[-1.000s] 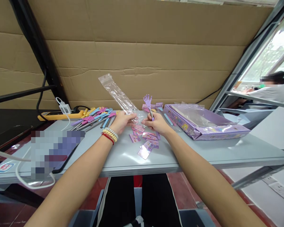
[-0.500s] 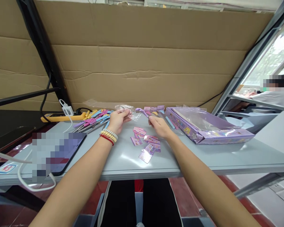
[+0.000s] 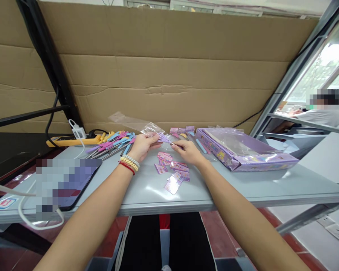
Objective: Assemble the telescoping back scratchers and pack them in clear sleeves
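Observation:
My left hand (image 3: 146, 146) pinches a clear plastic bag (image 3: 132, 121), which stretches up and left towards the cardboard. In my right hand (image 3: 188, 151) is the thin metal rod of a purple back scratcher (image 3: 164, 138). Its clawed head points left and lies at the bag by my left fingertips; whether it is inside the bag I cannot tell. Below both hands, several small pink and purple printed cards (image 3: 174, 182) lie scattered on the grey table (image 3: 147, 195). Left of my left hand is a pile of back scratchers (image 3: 115, 143) with yellow, pink and blue heads and metal rods.
At the right lies an open purple box (image 3: 251, 160) with clear film in it. Beside it are more coloured pieces (image 3: 201, 146). A tablet (image 3: 81, 180) with a white cable is at the left edge, a yellow device (image 3: 73, 140) behind it. Cardboard (image 3: 169, 71) stands along the back.
My right hand has moved slightly left, bringing the purple scratcher head to the bag at my left fingers. The bag, crumpled before, now extends up and left.

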{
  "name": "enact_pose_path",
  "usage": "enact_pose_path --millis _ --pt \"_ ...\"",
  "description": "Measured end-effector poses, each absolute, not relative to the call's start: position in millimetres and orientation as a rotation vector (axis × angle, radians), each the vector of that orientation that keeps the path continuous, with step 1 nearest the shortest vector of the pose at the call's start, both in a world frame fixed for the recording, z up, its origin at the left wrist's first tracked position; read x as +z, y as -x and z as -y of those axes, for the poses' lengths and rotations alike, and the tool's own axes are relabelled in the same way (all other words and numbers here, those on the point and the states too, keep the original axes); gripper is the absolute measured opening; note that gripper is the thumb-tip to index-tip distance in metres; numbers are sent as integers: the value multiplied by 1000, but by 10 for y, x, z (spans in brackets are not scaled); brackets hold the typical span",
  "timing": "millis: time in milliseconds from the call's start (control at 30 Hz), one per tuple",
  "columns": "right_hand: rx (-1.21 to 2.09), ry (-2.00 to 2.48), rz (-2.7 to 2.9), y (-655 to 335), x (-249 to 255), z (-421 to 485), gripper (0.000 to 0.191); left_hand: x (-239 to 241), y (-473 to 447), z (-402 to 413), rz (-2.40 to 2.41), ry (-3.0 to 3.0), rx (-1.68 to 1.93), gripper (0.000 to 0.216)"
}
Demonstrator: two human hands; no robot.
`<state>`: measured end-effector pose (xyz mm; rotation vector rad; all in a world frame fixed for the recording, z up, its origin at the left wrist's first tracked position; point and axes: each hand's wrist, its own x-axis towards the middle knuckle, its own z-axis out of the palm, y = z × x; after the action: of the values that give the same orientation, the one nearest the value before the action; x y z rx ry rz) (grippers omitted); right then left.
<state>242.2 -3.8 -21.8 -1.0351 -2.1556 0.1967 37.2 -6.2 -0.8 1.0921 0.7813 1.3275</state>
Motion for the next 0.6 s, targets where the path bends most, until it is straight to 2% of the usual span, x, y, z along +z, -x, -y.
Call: enact_pose_path --millis 133,233,300,367,500,600 --pt "223 1164 2089 -2372 -234 66 29 -43 -435 100 -775 -1148 1233 18" --pt "248 1229 1981 -2334 -244 89 52 -67 -500 137 -781 -1193 1174 19" --pt "255 1208 1956 -2316 -247 100 60 -88 -541 152 -794 -1222 1143 21" --pt "263 1153 1952 -2303 -248 103 56 -114 -573 153 -804 -1244 1117 24" --pt "271 1072 1990 -2284 -251 96 33 -151 -588 134 -807 -1278 1095 31" --pt "265 1091 2005 -2275 -250 92 31 -131 -555 128 -777 -1295 1179 37"
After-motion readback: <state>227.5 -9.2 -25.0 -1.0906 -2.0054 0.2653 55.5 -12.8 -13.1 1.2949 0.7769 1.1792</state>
